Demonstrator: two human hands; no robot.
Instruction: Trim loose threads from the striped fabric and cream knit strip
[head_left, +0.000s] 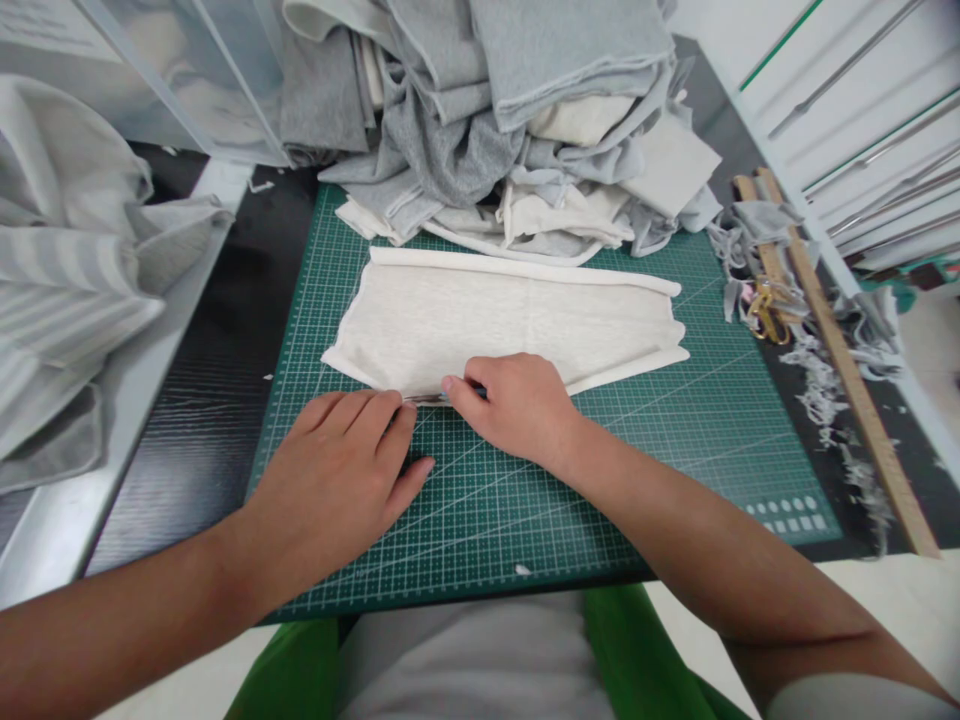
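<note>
A cream knit fabric piece with curled edges lies flat on a green cutting mat. My left hand rests at its near edge, fingers stretched out, with the fingertips touching the cloth and the thumb over the mat. Just to the right, my right hand is closed with the thumb forward. From it a thin dark metal tool points left along the fabric's near edge toward my left fingertips. Most of that tool is hidden, so its exact kind is unclear.
Grey and cream fabric pieces are heaped behind the mat. At right lie a wooden ruler, gold-handled scissors and fabric scraps. Striped grey cloth hangs at left beside a clear plastic bin.
</note>
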